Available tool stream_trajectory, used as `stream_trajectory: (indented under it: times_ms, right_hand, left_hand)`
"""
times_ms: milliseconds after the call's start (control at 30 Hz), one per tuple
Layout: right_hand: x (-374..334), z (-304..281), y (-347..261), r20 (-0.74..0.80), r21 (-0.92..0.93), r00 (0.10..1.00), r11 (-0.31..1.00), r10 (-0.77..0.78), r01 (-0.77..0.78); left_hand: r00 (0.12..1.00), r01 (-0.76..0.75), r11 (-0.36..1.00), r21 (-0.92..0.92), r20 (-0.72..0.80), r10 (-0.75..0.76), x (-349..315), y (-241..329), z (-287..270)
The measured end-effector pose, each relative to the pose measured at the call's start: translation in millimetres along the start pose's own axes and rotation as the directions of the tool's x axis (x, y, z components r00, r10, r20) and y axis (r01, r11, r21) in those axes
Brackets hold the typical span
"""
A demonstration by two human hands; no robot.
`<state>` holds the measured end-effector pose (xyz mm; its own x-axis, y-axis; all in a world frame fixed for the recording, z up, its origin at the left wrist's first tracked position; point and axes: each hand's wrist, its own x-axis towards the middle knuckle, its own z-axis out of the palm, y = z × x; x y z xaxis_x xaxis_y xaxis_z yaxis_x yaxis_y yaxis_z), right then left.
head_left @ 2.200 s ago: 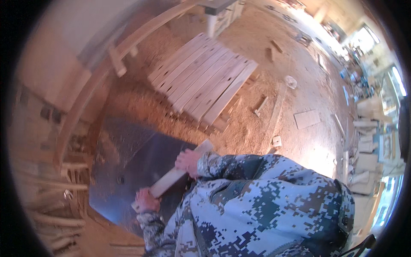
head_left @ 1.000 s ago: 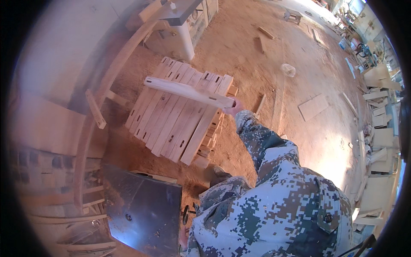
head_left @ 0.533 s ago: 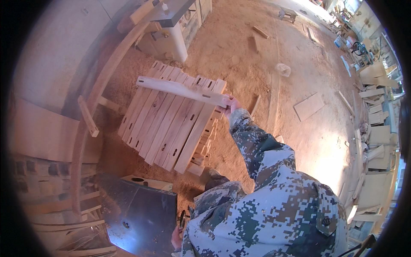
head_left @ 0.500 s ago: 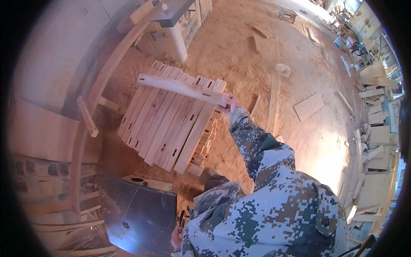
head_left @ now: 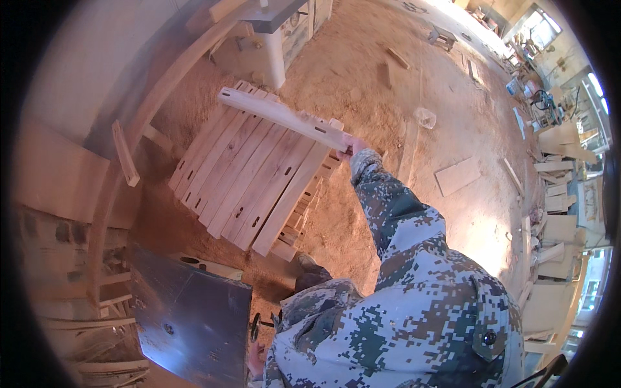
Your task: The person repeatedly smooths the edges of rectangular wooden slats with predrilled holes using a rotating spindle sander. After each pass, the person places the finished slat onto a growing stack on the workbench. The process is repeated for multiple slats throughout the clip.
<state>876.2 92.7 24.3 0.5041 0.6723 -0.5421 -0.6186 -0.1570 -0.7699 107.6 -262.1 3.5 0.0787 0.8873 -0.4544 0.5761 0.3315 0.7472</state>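
My right hand (head_left: 351, 145) is closed round the right end of a long wooden slat (head_left: 284, 116) with slots cut near its ends. The slat lies crosswise over the far part of a stack of similar slotted slats (head_left: 249, 171), which rest side by side in layers; whether it touches them is hard to tell. Low in the picture, my left hand (head_left: 256, 359) shows only in part beside the dark metal machine table (head_left: 191, 317), just below a small handwheel (head_left: 255, 328). Its fingers are mostly hidden by the table edge and my sleeve.
A curved wooden rail (head_left: 145, 110) runs along the left. Beyond the stack stands another machine (head_left: 272, 58) with a dark top. Sawdust covers the floor, where a flat board (head_left: 458, 176) and a small stool (head_left: 442, 37) stand out. Wood offcuts (head_left: 556, 220) pile up along the right.
The view has shifted a little, so the stack and machine table sit further left. My right hand still grips the slat, which now slants more steeply down to the right.
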Motion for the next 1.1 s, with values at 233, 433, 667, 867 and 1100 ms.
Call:
stream_trajectory:
  times_ms: [233, 433, 667, 867, 1100]
  right_hand:
    - [-11.6, -1.8, 9.3, -0.029, 0.108, 0.986, 0.980, -0.166, 0.168]
    - [22.9, -5.1, 11.5, -0.333, -0.268, 0.814, 0.875, -0.476, 0.402]
    - [-3.6, -110.0, 112.3, 0.420, -0.060, 0.761, -0.822, 0.494, 0.566]
    - [-64.7, -146.8, 213.6, 0.106, -0.023, 0.490, -0.491, 0.865, 0.871]
    - [-130.4, -80.3, 273.0, 0.358, -0.323, 0.181, -0.060, 0.916, 0.944]
  left_hand:
    - [0.989, 0.143, 0.988, 0.061, 0.022, -0.144, -21.9, -3.6, 21.9]
    - [0.966, 0.254, 0.967, 0.004, -0.058, -0.253, -76.2, -13.8, 51.6]
    - [0.998, 0.063, 0.908, 0.414, -0.053, -0.045, -137.9, -61.1, 154.5]
    - [0.833, 0.334, 0.939, -0.084, -0.439, -0.336, -145.6, -61.7, 241.4]
    - [0.379, 0.537, 0.539, -0.648, -0.386, -0.841, -174.7, -163.8, 300.6]
